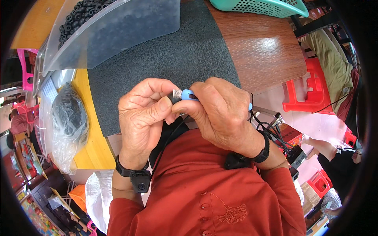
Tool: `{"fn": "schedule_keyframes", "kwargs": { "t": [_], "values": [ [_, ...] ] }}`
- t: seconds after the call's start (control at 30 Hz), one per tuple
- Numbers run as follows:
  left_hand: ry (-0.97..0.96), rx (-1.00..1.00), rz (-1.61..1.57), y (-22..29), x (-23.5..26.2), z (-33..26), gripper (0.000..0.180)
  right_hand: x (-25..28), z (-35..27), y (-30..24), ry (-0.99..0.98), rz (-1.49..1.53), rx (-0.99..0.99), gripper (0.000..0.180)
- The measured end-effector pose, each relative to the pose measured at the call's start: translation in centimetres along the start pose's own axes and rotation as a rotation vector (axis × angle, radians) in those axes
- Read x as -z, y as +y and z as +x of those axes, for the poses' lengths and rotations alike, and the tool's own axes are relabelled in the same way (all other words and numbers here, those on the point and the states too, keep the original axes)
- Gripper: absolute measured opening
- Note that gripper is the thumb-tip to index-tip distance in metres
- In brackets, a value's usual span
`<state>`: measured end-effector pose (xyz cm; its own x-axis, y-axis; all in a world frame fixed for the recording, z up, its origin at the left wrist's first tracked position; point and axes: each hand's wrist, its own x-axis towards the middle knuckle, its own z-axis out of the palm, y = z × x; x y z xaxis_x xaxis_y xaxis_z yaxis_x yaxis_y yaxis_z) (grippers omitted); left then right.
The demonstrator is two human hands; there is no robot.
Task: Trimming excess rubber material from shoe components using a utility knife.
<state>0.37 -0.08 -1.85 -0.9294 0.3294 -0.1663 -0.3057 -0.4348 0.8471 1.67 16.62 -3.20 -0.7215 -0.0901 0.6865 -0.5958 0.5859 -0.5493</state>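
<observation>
My left hand (pixel 146 108) pinches a small black part (pixel 172 97) between thumb and fingers, above the near edge of the dark mat (pixel 169 59). Closed around a blue-handled tool (pixel 187 94), my right hand (pixel 224 110) covers most of its length. The tool's pale metal-looking tip (pixel 177 93) meets the black part. A blue end shows beyond the right hand's far side. What kind of tool it is, I cannot make out.
A translucent plastic bin (pixel 138 33) with many small black ring-like pieces (pixel 80 17) stands at the upper left. Below it lies a clear bag (pixel 69 118) of dark things. A teal basket (pixel 260 7) sits at the far edge. Red stools (pixel 311 92) and people are on the right.
</observation>
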Motion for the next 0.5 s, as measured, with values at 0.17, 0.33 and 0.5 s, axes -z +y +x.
{"fn": "schedule_keyframes", "kwargs": {
  "t": [0.17,0.33,0.5],
  "values": [
    [-0.016,0.0,-0.038,-0.4,0.04,0.09,0.03,0.28,-0.05,0.03,-0.045,-0.026,0.011,0.029],
    [0.017,-0.01,-0.023,-0.31,-0.5,-0.09,0.029,0.05,-0.45,-0.15,-0.004,0.042,-0.047,0.027],
    [-0.006,-0.061,-0.04,-0.52,-0.51,-0.07,0.026,0.76,-0.49,-0.21,-0.004,0.148,-0.259,0.025]
  ]
}}
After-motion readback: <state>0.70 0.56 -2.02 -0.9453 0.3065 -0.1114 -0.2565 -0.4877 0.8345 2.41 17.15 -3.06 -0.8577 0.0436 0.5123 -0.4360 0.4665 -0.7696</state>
